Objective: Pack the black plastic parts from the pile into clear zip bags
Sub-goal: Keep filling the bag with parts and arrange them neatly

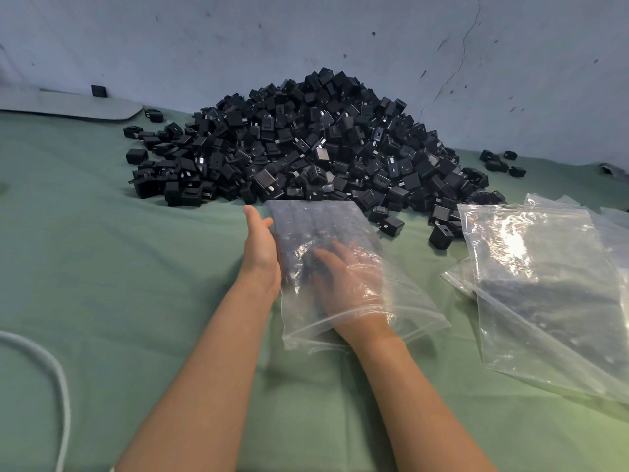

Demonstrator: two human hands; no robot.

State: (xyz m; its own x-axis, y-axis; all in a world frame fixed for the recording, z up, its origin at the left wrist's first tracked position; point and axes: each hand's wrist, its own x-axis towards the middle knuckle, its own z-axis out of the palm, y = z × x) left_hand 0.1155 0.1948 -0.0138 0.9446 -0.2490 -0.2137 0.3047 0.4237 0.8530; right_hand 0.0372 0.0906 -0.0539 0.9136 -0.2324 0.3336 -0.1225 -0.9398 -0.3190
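Note:
A big pile of black plastic parts (pixel 306 144) lies against the wall on the green cloth. In front of it lies a clear zip bag (pixel 401 294) with black parts packed in rows in its far half. My right hand (pixel 343 281) is inside the bag through its open mouth, fingers stretched flat toward the parts. My left hand (pixel 260 247) rests straight against the bag's left edge from outside, thumb up.
A stack of empty clear zip bags (pixel 544 284) lies at the right. Loose black parts (pixel 442 229) are scattered between pile and bags. A white cable (pixel 61 379) curves at the lower left. A grey flat panel (pixel 68 103) sits at the far left by the wall.

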